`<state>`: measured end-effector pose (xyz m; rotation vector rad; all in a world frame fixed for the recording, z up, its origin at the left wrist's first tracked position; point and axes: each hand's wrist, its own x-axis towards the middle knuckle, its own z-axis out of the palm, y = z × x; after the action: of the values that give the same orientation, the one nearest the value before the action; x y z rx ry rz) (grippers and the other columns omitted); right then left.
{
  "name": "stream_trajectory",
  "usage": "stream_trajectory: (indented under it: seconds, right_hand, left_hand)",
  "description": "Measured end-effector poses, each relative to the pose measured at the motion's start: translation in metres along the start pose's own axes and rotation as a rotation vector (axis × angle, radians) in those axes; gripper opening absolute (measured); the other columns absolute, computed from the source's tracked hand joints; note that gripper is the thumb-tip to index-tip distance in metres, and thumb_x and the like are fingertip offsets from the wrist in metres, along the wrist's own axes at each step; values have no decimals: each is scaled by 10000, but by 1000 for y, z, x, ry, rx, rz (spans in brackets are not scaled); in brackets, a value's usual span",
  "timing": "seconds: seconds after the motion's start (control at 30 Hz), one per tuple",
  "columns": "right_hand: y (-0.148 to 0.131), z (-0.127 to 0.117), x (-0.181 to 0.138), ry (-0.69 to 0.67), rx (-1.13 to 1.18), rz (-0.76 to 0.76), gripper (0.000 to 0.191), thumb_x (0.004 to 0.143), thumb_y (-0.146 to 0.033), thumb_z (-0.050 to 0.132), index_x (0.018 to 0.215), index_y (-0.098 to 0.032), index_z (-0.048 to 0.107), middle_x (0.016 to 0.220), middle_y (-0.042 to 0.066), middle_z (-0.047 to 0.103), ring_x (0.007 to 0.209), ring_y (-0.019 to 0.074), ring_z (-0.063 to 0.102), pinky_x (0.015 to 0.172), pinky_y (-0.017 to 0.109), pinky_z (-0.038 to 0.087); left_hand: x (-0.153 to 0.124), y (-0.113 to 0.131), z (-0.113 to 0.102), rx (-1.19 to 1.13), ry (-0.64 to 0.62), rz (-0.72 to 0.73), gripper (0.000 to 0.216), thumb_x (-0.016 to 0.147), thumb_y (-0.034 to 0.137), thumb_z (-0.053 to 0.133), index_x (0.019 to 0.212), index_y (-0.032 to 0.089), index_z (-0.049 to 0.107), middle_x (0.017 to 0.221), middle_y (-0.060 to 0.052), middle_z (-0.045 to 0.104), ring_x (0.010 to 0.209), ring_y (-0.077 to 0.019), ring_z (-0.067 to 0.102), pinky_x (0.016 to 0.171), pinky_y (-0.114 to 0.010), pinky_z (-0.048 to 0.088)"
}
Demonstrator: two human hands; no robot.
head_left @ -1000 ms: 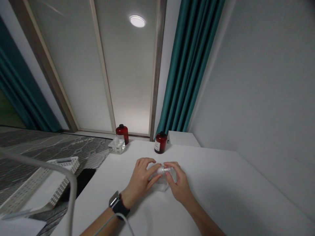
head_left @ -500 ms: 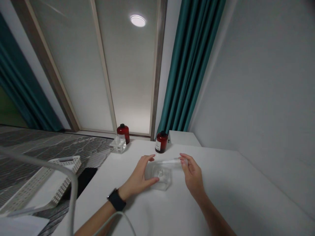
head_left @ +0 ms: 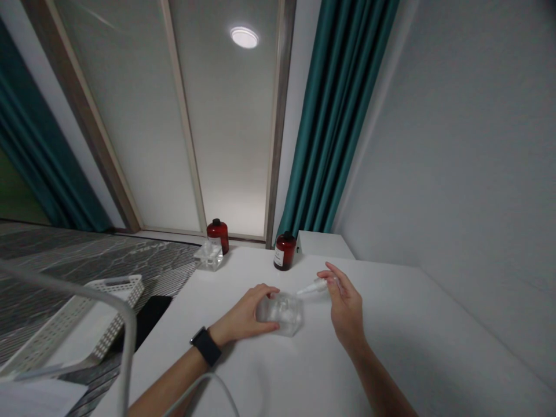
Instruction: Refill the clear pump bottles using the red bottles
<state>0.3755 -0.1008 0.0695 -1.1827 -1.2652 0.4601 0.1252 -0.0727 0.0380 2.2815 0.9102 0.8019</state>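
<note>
My left hand (head_left: 249, 313), a dark watch at its wrist, grips the left side of a clear faceted glass container (head_left: 290, 315) on the white table. Its thumb lies along the near side and the fingers curl round the far side. To the right, my right hand (head_left: 346, 307) is raised over the table. Between its thumb and fingers it pinches a clear tapered tube (head_left: 313, 287), possibly a dropper. The tube's thin tip points left, toward the container's rim, and a small gap seems to separate them. What the tube's other end looks like is hidden by the fingers.
On the white table (head_left: 278, 382), a dark red bottle (head_left: 285, 252) with a black cap stands at the back. Another red bottle (head_left: 218, 231) and a clear glass piece (head_left: 209, 258) stand at the back left. A white basket (head_left: 50, 341) and pale cable (head_left: 129, 336) are at left.
My left hand has closed onto the glass container. My right hand has shifted slightly right, and the clear tube has come away from above the container, its tip now tilted down to the left.
</note>
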Motion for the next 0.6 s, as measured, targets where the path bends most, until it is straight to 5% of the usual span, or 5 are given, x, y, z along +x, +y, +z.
stream_trajectory:
  seconds: [0.13,0.4,0.6]
  right_hand:
    - [-1,6,-1,-69,34,-49,377,957,-411,510,1216,-175,651,974,72,722,797,178,650,733,297,524]
    - [-21,25,3,-401,-60,-409,328,975,-235,494,1265,-254,648,954,55,711,891,192,655,825,335,521]
    - [-9,41,-7,-459,-105,-338,349,934,-195,540,1265,-253,632,1011,63,720,960,222,647,880,368,507]
  left_hand:
    - [2,2,2,-15,-14,-14,649,730,296,805,1306,226,513,1163,-67,603,1073,-251,589,996,-411,467]
    - [2,3,3,-37,-10,-21,638,735,349,805,1288,218,514,1163,-69,600,1058,-256,582,967,-396,468]
    - [2,4,3,-75,-7,-10,603,720,316,817,1241,219,530,1131,-56,608,1032,-248,583,955,-394,463]
